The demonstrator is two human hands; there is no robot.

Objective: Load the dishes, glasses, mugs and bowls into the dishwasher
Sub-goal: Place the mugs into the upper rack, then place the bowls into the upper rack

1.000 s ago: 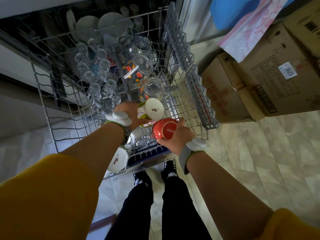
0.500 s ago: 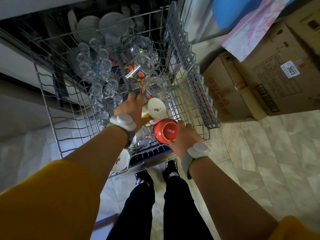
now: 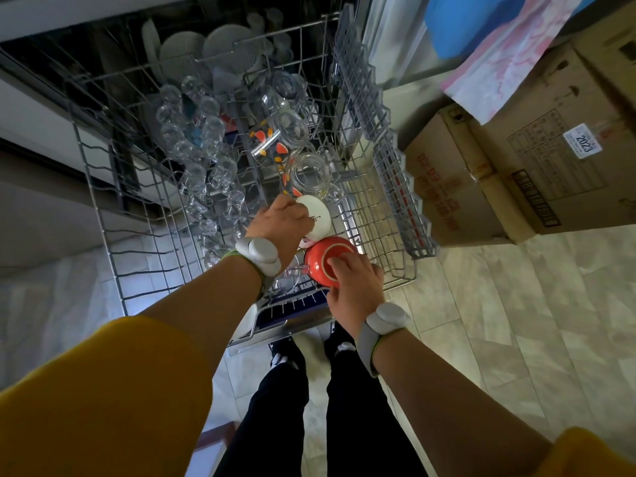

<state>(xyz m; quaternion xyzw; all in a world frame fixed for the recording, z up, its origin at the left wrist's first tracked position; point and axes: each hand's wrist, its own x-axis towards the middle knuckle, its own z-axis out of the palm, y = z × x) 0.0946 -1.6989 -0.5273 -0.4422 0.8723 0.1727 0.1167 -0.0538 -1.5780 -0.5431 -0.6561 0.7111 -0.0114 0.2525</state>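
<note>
Over the pulled-out wire rack (image 3: pixel 130 242), the left hand (image 3: pixel 278 225) grips an upturned white mug (image 3: pixel 318 218); the right hand (image 3: pixel 354 280) grips a red mug (image 3: pixel 320 261) just nearer.

View: one head camera, wide-angle
Facing: steeply down and forward
Nearness: close above the rack (image 3: pixel 395 187), arms reaching from the lower edge
Shared: none, single view

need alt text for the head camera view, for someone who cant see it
Seen from above, a person's left hand holds an upturned white mug and the right hand an upturned red mug over the pulled-out upper dishwasher rack, which already holds rows of clear glasses. Cardboard boxes stand on the tiled floor to the right.
</note>
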